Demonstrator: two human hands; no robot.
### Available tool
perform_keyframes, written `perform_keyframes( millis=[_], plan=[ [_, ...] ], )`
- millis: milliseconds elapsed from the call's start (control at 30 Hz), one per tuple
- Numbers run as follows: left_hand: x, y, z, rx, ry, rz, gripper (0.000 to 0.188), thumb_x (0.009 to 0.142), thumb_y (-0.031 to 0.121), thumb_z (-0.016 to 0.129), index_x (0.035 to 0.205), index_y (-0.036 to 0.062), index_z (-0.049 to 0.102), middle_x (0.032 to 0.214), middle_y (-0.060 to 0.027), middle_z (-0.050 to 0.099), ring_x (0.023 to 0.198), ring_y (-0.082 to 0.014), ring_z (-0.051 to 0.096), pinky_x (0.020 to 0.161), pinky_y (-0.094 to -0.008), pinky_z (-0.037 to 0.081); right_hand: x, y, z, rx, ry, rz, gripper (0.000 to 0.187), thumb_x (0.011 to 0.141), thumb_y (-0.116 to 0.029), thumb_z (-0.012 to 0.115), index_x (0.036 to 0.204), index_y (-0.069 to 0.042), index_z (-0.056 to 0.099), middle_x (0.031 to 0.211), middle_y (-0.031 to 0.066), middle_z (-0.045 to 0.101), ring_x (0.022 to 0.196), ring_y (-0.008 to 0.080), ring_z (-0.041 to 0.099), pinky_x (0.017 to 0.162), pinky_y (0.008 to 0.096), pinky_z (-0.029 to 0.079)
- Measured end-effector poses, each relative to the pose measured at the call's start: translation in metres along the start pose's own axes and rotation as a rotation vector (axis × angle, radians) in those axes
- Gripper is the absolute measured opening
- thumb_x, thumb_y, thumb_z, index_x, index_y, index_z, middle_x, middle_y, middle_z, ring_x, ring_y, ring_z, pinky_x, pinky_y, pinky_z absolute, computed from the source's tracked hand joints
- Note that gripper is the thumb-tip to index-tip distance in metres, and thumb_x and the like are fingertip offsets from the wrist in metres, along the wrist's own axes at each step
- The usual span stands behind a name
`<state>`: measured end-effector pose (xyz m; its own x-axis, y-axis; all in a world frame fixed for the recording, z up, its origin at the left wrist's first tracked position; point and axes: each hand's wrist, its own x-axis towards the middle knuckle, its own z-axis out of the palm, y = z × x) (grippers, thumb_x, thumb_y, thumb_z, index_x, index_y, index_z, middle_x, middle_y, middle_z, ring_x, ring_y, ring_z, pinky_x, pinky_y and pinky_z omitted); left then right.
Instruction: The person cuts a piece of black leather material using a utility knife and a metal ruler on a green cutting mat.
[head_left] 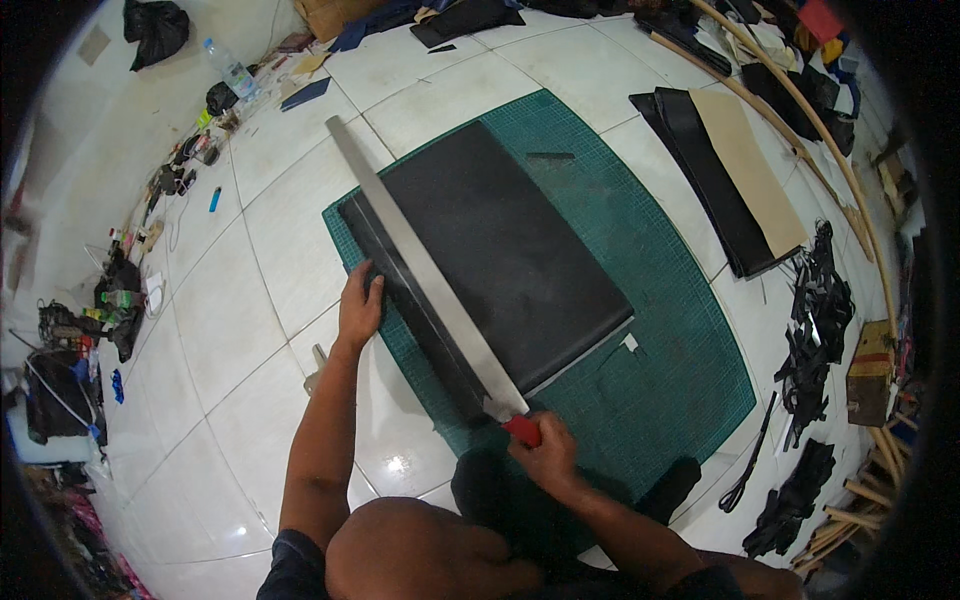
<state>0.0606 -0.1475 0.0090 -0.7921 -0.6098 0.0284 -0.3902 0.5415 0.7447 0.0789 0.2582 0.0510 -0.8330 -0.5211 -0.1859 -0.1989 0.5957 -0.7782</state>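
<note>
- Our right hand [548,453] is closed round the cutter [522,430].
- From it, the ruler [422,265] runs lengthwise toward eleven o'clock.
- Our left hand [360,312], loosely open, sits at ten, by the sheet [510,240].

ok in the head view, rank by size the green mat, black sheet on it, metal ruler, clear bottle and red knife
1. Green mat, by its whole outline
2. Black sheet
3. Metal ruler
Unsure: clear bottle and red knife; the bottle is farther off and the right hand covers part of the knife.
</note>
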Motion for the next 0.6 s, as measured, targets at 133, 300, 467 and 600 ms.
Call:
perform_keyframes(
  millis=[133,300,467,600],
  plan=[
    [0.000,0.000,-0.004,0.016,0.013,0.007,0.048,0.100,0.026,0.050,0.139,-0.0011,0.046,0.138,-0.0251,0.051,0.130,-0.0386,0.049,0.109,-0.0423,0.038,-0.016,0.004,0.022,-0.038,-0.074,-0.048,0.041,0.069,-0.023,0.081,0.099,-0.005,0.059,0.101,0.0161,0.061,0.096,0.0387,0.061,0.079,0.0478,0.050],
    [0.001,-0.001,-0.007,-0.022,-0.020,-0.039,0.047,0.100,0.026,0.049,0.138,-0.0007,0.046,0.137,-0.0256,0.052,0.128,-0.0393,0.050,0.108,-0.0433,0.039,-0.022,-0.004,0.035,-0.076,-0.054,-0.036,0.038,0.070,-0.019,0.079,0.097,-0.003,0.058,0.096,0.0168,0.060,0.090,0.0385,0.061,0.077,0.0483,0.049],
    [0.002,-0.002,-0.009,-0.001,-0.032,-0.013,0.046,0.098,0.025,0.052,0.136,-0.0007,0.048,0.136,-0.0265,0.053,0.127,-0.0408,0.051,0.107,-0.0440,0.039,-0.019,-0.003,0.040,-0.137,-0.106,-0.016,0.035,0.071,-0.016,0.078,0.095,-0.002,0.057,0.093,0.0170,0.059,0.089,0.0378,0.060,0.077,0.0474,0.048],
    [0.002,0.000,-0.007,0.122,-0.014,0.095,0.049,0.095,0.026,0.058,0.135,-0.0003,0.049,0.136,-0.0260,0.053,0.123,-0.0421,0.052,0.105,-0.0451,0.041,-0.016,0.003,0.042,-0.151,-0.107,-0.041,0.035,0.072,-0.018,0.079,0.094,-0.003,0.057,0.093,0.0171,0.059,0.090,0.0387,0.060,0.079,0.0488,0.049]
  ],
)
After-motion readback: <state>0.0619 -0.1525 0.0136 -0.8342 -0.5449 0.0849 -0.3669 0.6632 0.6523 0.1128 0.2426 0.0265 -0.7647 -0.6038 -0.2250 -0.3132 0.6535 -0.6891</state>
